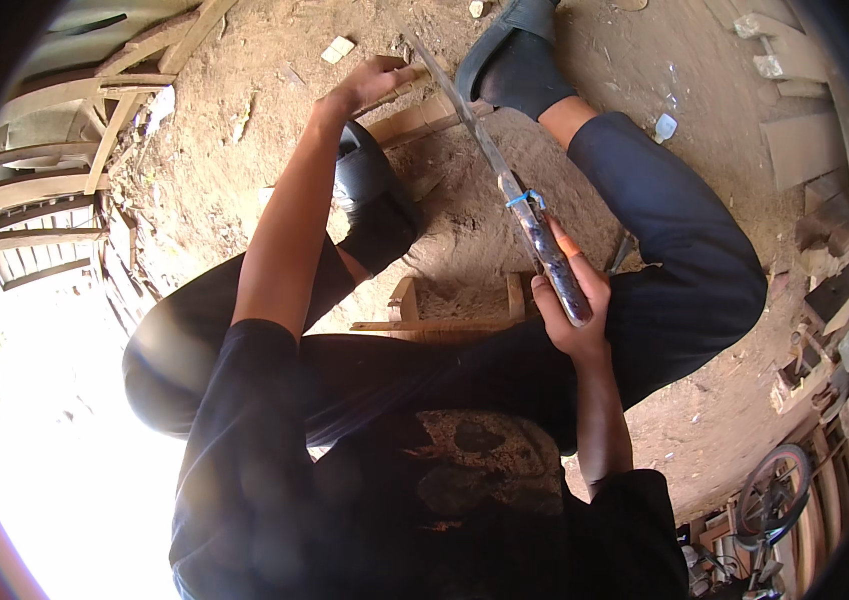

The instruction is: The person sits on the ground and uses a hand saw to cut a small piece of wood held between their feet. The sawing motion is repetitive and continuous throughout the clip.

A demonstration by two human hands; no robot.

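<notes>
My right hand [576, 300] grips the dark, mottled handle of a machete [489, 150], with a blue tie where handle meets blade. An orange wrap is on one finger of that hand. The long, narrow blade slants up and left, its tip ending beyond my left hand. My left hand [369, 83] is closed on a narrow wooden piece [389, 97] by my left shoe. Below it, a thicker wooden block [414, 122] lies on the ground between my feet, with the blade crossing over its right end.
A low wooden frame [434, 326] stands between my legs. Dark shoes [514, 70] flank the work spot on the dirt floor [664, 50]. Wood scraps [834, 290] pile up along the right, with a bicycle wheel [772, 490] at lower right. Timber framing [104, 100] rises at upper left.
</notes>
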